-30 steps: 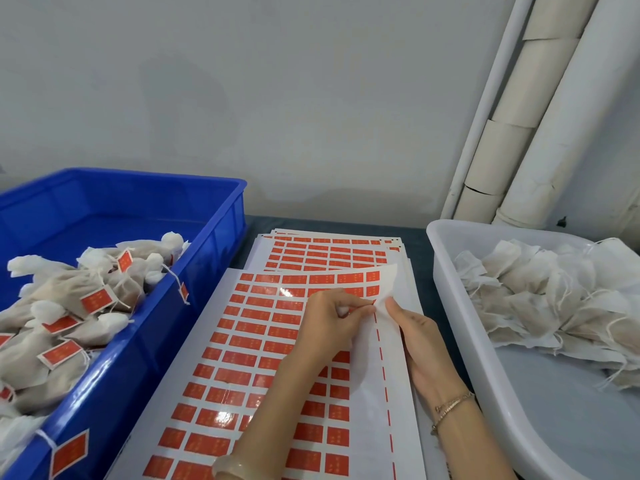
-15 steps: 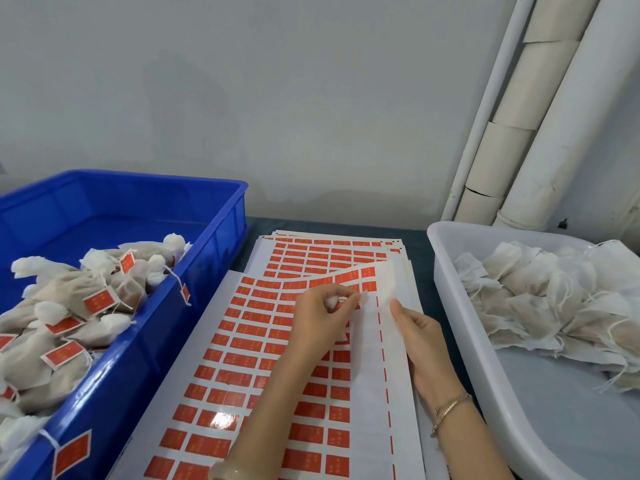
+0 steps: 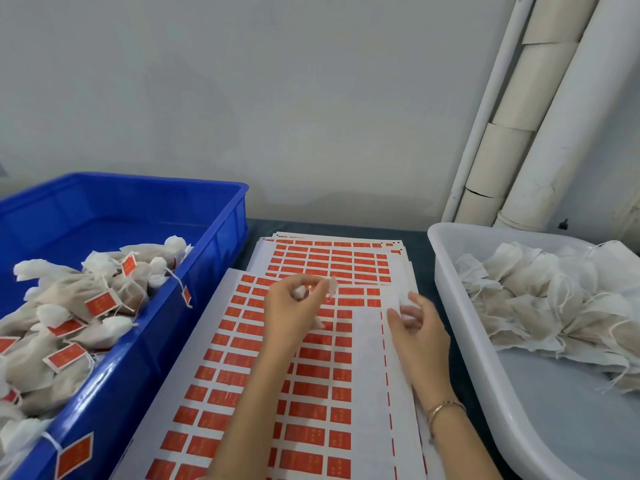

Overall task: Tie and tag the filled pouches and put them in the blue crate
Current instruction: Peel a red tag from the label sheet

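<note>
The top sheet of red labels (image 3: pixel 311 375) lies flat on the table in front of me. My left hand (image 3: pixel 294 317) hovers over its far end and pinches a small peeled label (image 3: pixel 332 287), pale side toward me. My right hand (image 3: pixel 417 330) is just above the sheet's bare right strip with its fingers curled. A white blur sits at its fingertips, and whether it grips anything is unclear. Tied, tagged pouches (image 3: pixel 104 292) are piled in the blue crate (image 3: pixel 221 237) on the left. Untagged pouches (image 3: pixel 554 299) fill the white tub (image 3: pixel 446 271) on the right.
More label sheets (image 3: pixel 332 261) are stacked under and beyond the top one. A grey wall stands close behind the table, with white pipes (image 3: pixel 519 133) in the right corner. One tag (image 3: pixel 187 296) hangs over the crate's rim.
The lifted corner of the sheet has dropped flat. My left hand has risen away with a peeled label, and my right hand has let go of the sheet and drifted right.
</note>
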Demonstrator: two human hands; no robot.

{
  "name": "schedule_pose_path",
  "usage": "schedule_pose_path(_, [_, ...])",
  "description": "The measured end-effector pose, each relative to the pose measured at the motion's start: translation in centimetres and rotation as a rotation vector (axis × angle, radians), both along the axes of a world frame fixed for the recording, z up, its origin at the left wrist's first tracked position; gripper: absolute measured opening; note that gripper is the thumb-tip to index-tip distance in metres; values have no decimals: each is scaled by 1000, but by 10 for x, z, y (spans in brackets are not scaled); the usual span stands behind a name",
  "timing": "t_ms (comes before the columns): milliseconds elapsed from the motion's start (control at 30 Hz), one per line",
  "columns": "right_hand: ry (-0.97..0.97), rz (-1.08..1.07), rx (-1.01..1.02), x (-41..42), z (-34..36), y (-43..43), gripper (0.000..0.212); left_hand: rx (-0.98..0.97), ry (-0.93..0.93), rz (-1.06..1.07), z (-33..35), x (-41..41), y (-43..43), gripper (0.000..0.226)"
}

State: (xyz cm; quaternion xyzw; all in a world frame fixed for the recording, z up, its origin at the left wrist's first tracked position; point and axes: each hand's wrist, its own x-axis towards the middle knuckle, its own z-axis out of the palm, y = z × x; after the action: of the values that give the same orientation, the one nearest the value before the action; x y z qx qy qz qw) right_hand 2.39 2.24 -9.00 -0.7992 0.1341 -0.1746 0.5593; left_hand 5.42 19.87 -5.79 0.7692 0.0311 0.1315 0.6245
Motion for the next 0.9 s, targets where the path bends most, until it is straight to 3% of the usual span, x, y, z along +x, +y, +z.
schedule_pose_path(67, [-98, -40, -216, -3, 2, 5, 52, 102, -7, -117, 0, -2, -5, 8])
schedule_pose_path(133, [-167, 54, -279, -7, 5, 13, 51, 193, -32, -225, -2, -4, -11, 5])
schedule_pose_path(233, [-164, 180, -210, -8, 6, 22, 45, 236, -52, -326, -3, -6, -14, 8])
schedule_pose_path(433, [-240, 87, -100, -5, 6, 11, 27, 141, -34, -390, 4, -11, -12, 5])
schedule_pose_path(533, [-212, 116, 83, -4, 12, 0, 18, -4, 18, -418, 9, -12, -9, 34])
schedule_pose_path(600, [-161, 210, 165, -3, 16, 1, 13, -76, 76, -440, 10, -12, -9, 41])
schedule_pose_path(767, [-57, 382, 94, -7, 14, 18, 21, -133, 99, -484, 11, -11, -9, 42])
schedule_pose_path(833, [-25, 395, 95, -9, 12, 21, 11, -122, 90, -492, 10, -12, -8, 39])
schedule_pose_path(900, [-55, 360, 114, -11, 13, 22, 17, -99, 64, -477, 7, -10, -8, 32])
